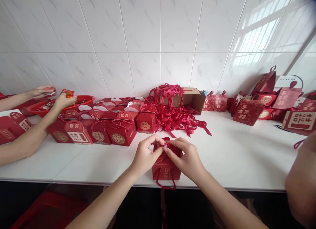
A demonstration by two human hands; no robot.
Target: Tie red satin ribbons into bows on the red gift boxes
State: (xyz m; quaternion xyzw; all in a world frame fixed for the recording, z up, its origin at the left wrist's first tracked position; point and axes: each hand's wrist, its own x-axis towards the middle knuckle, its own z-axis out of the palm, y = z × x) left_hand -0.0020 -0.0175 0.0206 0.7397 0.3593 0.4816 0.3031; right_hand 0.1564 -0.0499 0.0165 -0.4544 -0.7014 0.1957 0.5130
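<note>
The left hand (148, 154) and the right hand (189, 156) meet over the top of a red box (166, 166) at the near edge of the white tabletop (219, 156). The fingers of both hands are pinched together on the ribbon (165, 144) at the top of this box, the thumbs almost touching. The box stands upright, and a twisted cord (166, 186) loops down its near side, hanging past the tabletop's edge.

Just beyond, a tangled heap of red ribbons (172, 113) spills out around an open carton (195, 102) against the tiled wall (140, 34). To the left of the heap, rows of red gift boxes (123, 133) stand close together, several with cord handles and round gold emblems. Farther left, another person's hands (65, 100) hold small packets (67, 92) over and beside a red basin (85, 100).

On the right, dark red boxes (248, 111) are piled loosely near the wall, some tilted and some with ribbon loops on top. Part of another person's arm (301, 179) shows at the right edge.
</note>
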